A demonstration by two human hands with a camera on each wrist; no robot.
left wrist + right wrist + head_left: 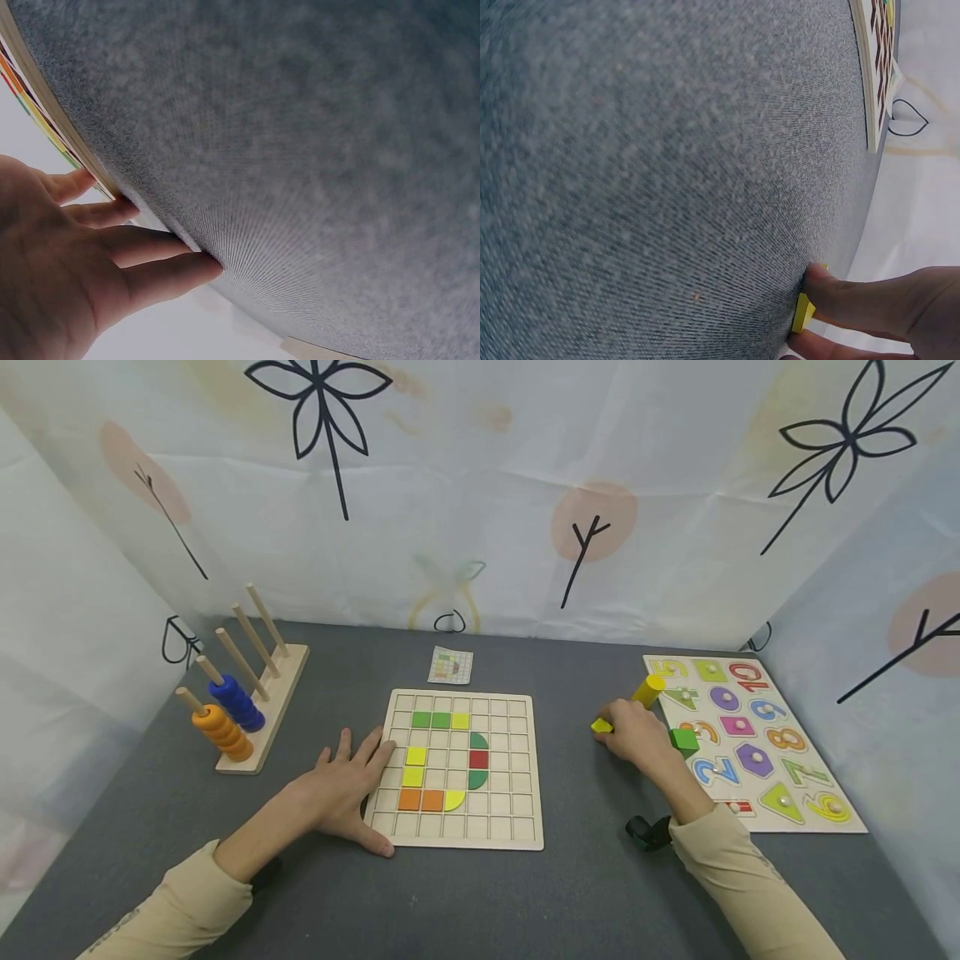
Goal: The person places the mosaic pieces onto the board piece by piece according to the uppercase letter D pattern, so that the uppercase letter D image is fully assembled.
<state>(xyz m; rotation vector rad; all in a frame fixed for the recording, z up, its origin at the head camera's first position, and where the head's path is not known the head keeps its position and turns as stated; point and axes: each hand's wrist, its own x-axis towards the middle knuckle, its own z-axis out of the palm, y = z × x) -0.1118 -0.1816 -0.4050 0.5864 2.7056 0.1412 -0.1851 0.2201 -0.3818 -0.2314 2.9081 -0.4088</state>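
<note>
A wooden grid board lies flat in the middle of the head view, bearing green, yellow, orange and red squares plus several rounded pieces. My left hand rests along its left edge, fingers spread and thumb at the near corner. The left wrist view shows those straight fingers beside the board's rim. To the right, my right hand pinches a small yellow block between thumb and fingers, low over the grey table. A yellow cylinder stands just beyond this hand, and a green block is beside its wrist.
A number-and-shape peg puzzle lies at the right. At the left stands a wooden peg stacker with orange rings and blue rings. Behind the grid board lies a small pattern card. Patterned fabric walls surround the table.
</note>
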